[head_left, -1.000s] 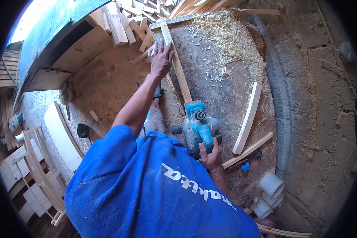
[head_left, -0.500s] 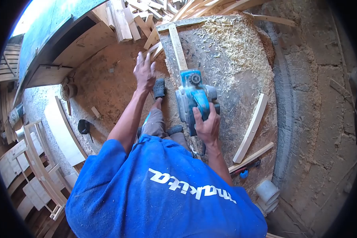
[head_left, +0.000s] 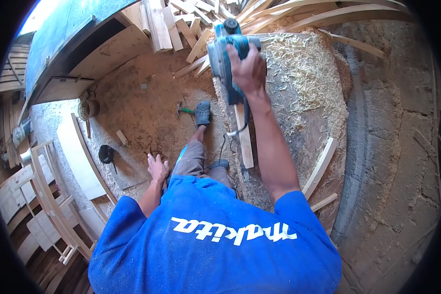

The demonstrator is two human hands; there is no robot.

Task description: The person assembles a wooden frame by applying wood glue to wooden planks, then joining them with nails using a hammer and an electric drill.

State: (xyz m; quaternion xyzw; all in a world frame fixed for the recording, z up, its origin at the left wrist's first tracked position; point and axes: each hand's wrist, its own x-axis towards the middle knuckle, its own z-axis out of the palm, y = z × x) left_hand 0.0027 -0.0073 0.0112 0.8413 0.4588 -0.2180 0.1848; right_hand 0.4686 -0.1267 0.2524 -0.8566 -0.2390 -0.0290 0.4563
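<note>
My right hand point(head_left: 250, 69) is wrapped round the handle of a teal electric planer point(head_left: 225, 63), arm stretched forward. The planer sits over a narrow wooden strip point(head_left: 245, 142) at the far end of the workbench; the strip's near part shows behind it, its far part is hidden. A dark cord point(head_left: 245, 120) trails from the tool's rear. My left hand point(head_left: 158, 168) hangs low beside my leg, away from the bench, fingers apart and holding nothing.
Pale shavings point(head_left: 304, 68) cover the bench's far right, near another wooden strip point(head_left: 320, 166). Beyond lies a heap of wood pieces point(head_left: 181, 29). A green-handled hammer point(head_left: 185, 110) lies on the floor by my shoe point(head_left: 203, 113). Wooden frames point(head_left: 54, 196) stand at left.
The planer and my right hand have moved forward along the strip to the bench's far end, uncovering its near part. My left hand has dropped back toward my body.
</note>
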